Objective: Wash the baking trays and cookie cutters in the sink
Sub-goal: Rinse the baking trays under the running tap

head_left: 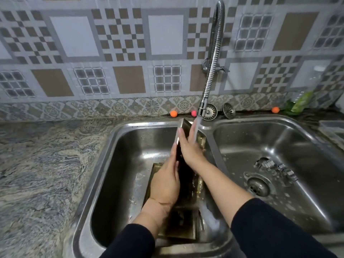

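Note:
A gold baking tray (183, 125) stands on edge in the left sink basin (119, 164), tilted up toward the tap. My left hand (165, 179) holds the tray's left rim from outside. My right hand (188, 146) lies flat with straight fingers on the tray's inner face, under the running water from the spring faucet (210, 71). Another gold tray (178, 226) lies flat on the basin floor beneath. Several metal cookie cutters (273, 168) sit in the right basin (297, 146) above its drain.
Two sink strainers (211, 110) lean on the ledge behind the basins, with small orange and pink balls (173, 113) along the wall. A green bottle (301, 103) lies at the far right. A marbled stone counter (46, 164) spreads left. A clear plastic container (333, 127) sits right.

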Motion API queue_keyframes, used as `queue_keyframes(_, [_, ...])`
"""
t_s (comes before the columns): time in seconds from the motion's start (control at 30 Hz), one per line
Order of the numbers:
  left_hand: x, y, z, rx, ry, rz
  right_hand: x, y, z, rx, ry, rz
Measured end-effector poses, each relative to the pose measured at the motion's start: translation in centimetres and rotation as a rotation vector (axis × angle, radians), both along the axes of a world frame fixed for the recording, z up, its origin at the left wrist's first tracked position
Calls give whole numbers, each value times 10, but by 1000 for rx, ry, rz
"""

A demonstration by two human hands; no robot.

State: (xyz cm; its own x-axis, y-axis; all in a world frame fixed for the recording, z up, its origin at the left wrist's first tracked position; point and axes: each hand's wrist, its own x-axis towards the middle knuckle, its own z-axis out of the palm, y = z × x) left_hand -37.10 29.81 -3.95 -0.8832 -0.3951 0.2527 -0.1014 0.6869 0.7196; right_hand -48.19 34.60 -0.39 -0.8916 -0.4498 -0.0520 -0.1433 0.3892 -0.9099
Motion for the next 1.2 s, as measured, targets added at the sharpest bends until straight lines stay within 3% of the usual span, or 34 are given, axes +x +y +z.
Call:
queue_keyframes(0.17, [-1,11,5,-356,-179,25,-12,5,35,-106,-59,-113])
queue_keyframes(0.27, [-2,18,2,-449,-237,35,-13,10,32,-157,-80,-149])
queue_keyframes(0.43, [-14,31,-2,-333,-220,-10,-13,20,22,-446,-206,-214])
queue_keyframes(0.57, [-45,33,14,-180,-115,14,-4,37,14,-540,-223,-111])
queue_keyframes(0.73, [-77,17,29,-225,12,0,-6,58,17,-656,-165,-43])
queue_keyframes(0.9, [-85,-21,19,-43,-146,149,-6,75,23,-641,-103,-62])
queue_keyframes(1.03, [-69,-30,0,99,-205,141,-12,75,25,-689,-139,-67])
queue_keyframes(1.2, [-47,-25,-16,74,-241,150,-26,75,41,-800,-209,-142])
